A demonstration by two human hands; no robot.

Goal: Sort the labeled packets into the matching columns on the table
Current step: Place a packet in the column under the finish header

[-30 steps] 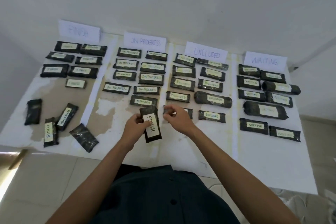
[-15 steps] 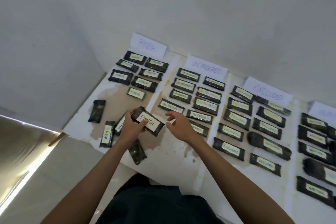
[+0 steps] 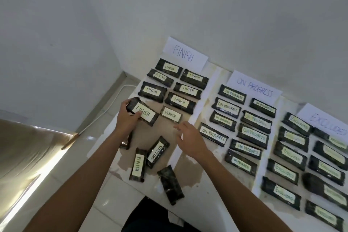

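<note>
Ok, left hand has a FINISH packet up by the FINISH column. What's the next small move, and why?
Probably the left hand should set its held packet flat just left of the lone FINISH packet and release. The label matches the FINISH sign, that row has one packet while rows above hold two, and the right hand hovers open, empty.

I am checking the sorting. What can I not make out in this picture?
Head view:
- Packet under the left arm: mostly hidden by the arm, label unseen.
- Dark packet nearest the person: no label showing.
- Excluded sign: cut off by right edge.
- Lowest Excluded packet: label blurred.
</note>
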